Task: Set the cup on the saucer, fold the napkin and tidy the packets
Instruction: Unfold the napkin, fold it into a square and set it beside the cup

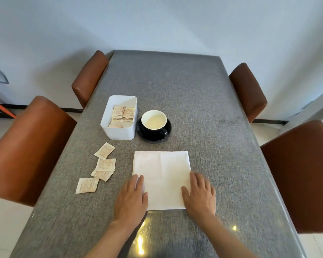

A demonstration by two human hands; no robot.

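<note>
A black cup with a cream inside [153,120] stands on a black saucer [144,135] at the table's middle. A white napkin [162,175] lies flat in front of it. My left hand [131,198] rests palm down on the napkin's near left edge. My right hand [199,196] lies flat on its near right edge. Neither hand holds anything. Several beige packets [103,166] lie loose on the table to the left of the napkin. More packets sit inside a white box [117,132] beside the saucer.
The grey table [203,108] runs away from me. Brown chairs stand at both sides: two on the left [30,146] and two on the right [296,174]. Ceiling lights reflect on the near table edge.
</note>
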